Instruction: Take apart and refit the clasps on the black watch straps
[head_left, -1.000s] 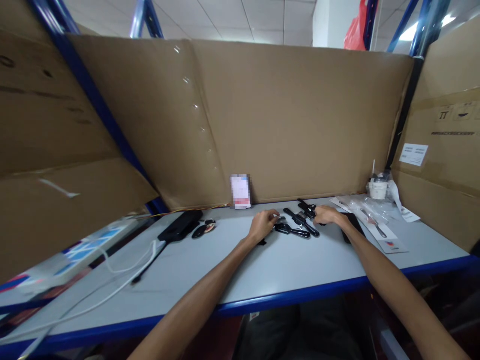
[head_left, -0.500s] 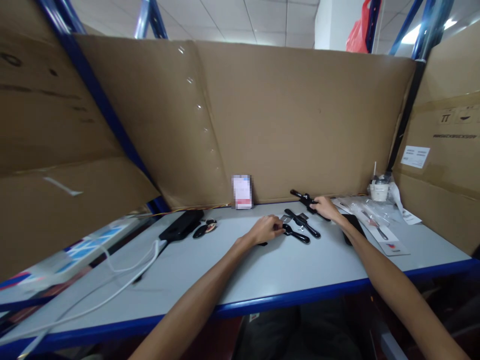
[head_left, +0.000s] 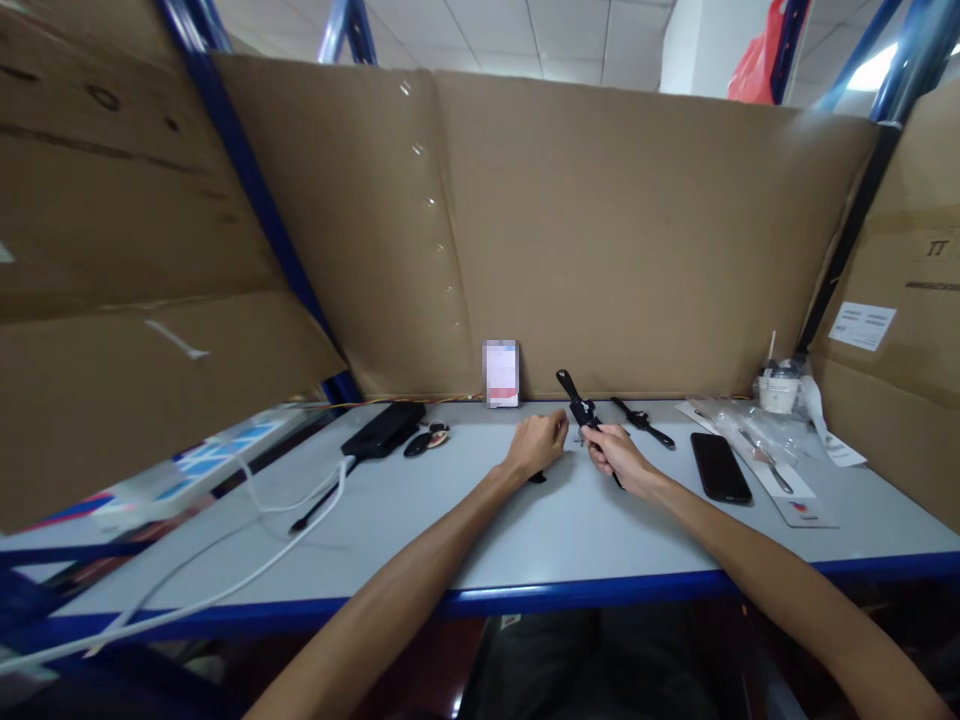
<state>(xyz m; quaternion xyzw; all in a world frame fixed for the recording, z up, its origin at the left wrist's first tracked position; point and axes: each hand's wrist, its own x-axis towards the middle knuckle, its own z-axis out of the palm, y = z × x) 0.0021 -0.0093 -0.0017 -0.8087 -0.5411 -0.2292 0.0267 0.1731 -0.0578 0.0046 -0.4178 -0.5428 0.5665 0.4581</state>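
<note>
My right hand (head_left: 619, 460) is wrapped around the lower handle of a black spokeshave (head_left: 580, 408), whose other handle points up and away toward the cardboard. Close by on the left, my left hand (head_left: 538, 444) has its fingers curled together; whatever they hold is hidden. Part of a black object (head_left: 538, 478) shows under that hand. Small shiny pieces (head_left: 579, 439) lie between the two hands, too small to name. A second black spokeshave (head_left: 643, 422) rests on the table beyond my right hand.
A black phone (head_left: 720, 467) and a packaged tool on a card (head_left: 799, 497) lie to the right, near a lidded cup (head_left: 778, 388). Leftward are a black box (head_left: 382, 430) with white cables and a power strip (head_left: 232, 450). An upright screen (head_left: 502, 374) leans against the cardboard wall (head_left: 600, 220).
My right hand has let go of the spokeshave at the back, moved left and gripped another one, now raised at an angle. My left hand stays closed nearby. The view has turned slightly left.
</note>
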